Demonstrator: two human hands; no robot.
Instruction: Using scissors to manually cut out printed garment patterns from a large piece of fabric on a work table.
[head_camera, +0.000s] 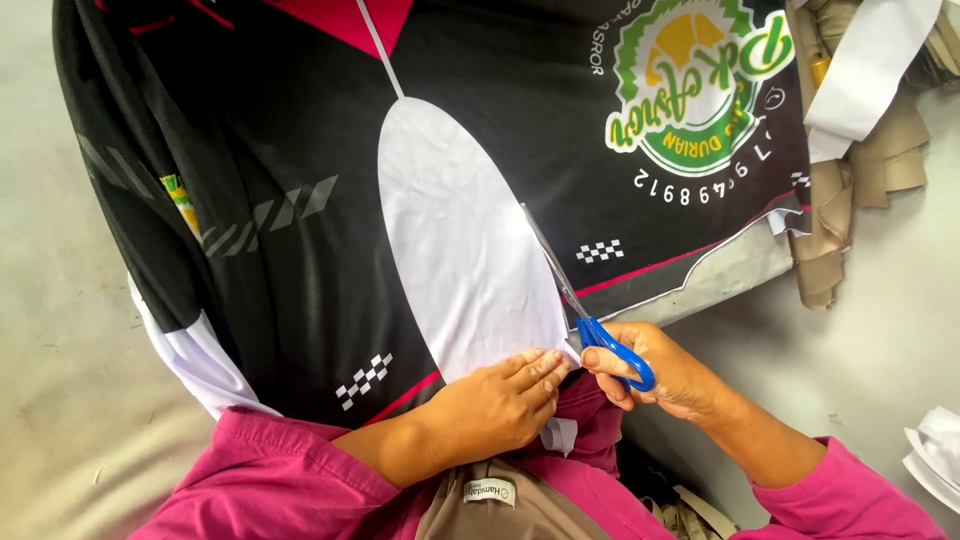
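A black printed fabric sheet (300, 200) with a white oval patch (455, 230), red lines and a round green and yellow emblem lies spread on the floor. My left hand (495, 405) presses flat on the near end of the white oval, fingers together. My right hand (660, 375) grips blue-handled scissors (580, 300), whose blades run up along the right edge of the oval, where white meets black.
Tan and white fabric pieces (860, 110) are heaped at the top right. A white scrap (935, 455) lies at the right edge. The pale grey floor (60, 350) shows on both sides of the sheet. Pink sleeves and a tan garment fill the bottom.
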